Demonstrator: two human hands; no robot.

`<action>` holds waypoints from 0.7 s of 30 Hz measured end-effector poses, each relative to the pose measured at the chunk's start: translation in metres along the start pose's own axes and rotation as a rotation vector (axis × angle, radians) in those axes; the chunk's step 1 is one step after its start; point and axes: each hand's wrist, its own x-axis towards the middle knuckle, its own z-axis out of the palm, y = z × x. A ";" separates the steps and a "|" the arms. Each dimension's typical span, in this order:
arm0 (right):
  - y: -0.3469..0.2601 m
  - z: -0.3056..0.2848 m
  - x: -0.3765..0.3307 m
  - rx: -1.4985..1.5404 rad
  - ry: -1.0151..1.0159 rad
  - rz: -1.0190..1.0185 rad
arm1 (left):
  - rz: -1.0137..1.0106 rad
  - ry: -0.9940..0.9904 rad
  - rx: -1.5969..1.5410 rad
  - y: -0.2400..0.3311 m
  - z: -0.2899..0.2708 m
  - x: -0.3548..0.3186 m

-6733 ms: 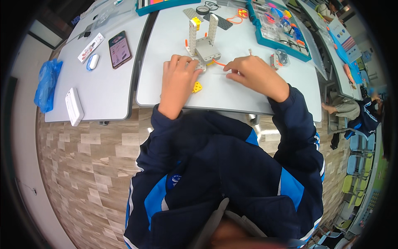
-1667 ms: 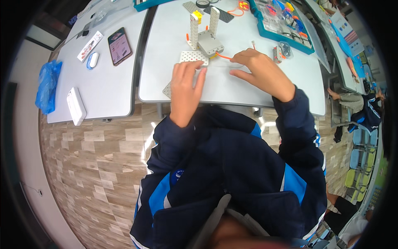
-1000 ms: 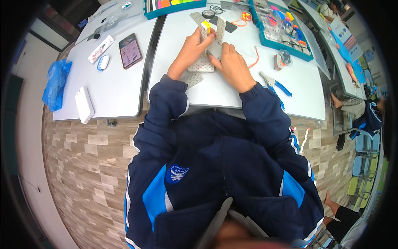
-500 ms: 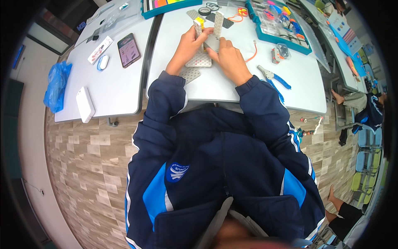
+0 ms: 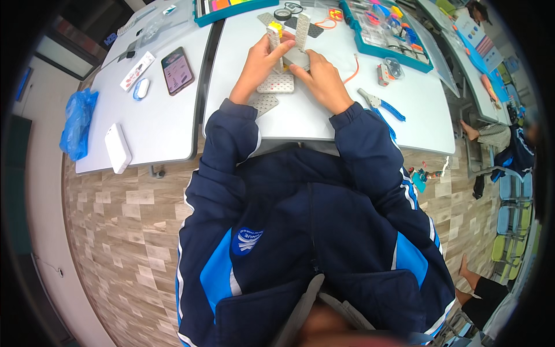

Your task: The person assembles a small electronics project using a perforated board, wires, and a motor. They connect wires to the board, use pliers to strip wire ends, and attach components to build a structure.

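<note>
Between my hands is a model of grey perforated building plates (image 5: 302,32), with two plates standing upright and a yellow piece (image 5: 276,26) at the top of the left one. My left hand (image 5: 261,65) is closed round the left upright, thumb reaching inward. My right hand (image 5: 322,81) has its thumb and fingers on a smooth grey block (image 5: 296,56) at the model's lower part. Some fingertips are hidden behind the parts. Just below lies a grey perforated plate (image 5: 276,84), and nearer me a second loose plate (image 5: 265,104) beside my left wrist.
Pliers with blue handles (image 5: 392,111) lie right of my right hand. Behind them are an orange cable (image 5: 353,70), a small red-and-grey block (image 5: 384,75) and a teal parts case (image 5: 376,48). On the left table are a phone (image 5: 177,70), a white box-like device (image 5: 118,148) and a blue bag (image 5: 79,122).
My right hand has shifted slightly and its thumb sits differently, so more of the smooth grey block shows between my hands. The left hand keeps its hold.
</note>
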 end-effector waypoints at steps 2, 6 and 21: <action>0.002 -0.002 0.000 0.032 0.013 0.004 | 0.094 0.052 0.000 0.002 0.004 -0.001; 0.007 -0.011 0.006 0.052 0.177 -0.025 | 0.331 0.214 -0.003 0.006 0.008 -0.005; 0.012 -0.006 0.022 0.678 -0.301 0.388 | -0.234 0.039 -0.415 -0.001 0.013 -0.002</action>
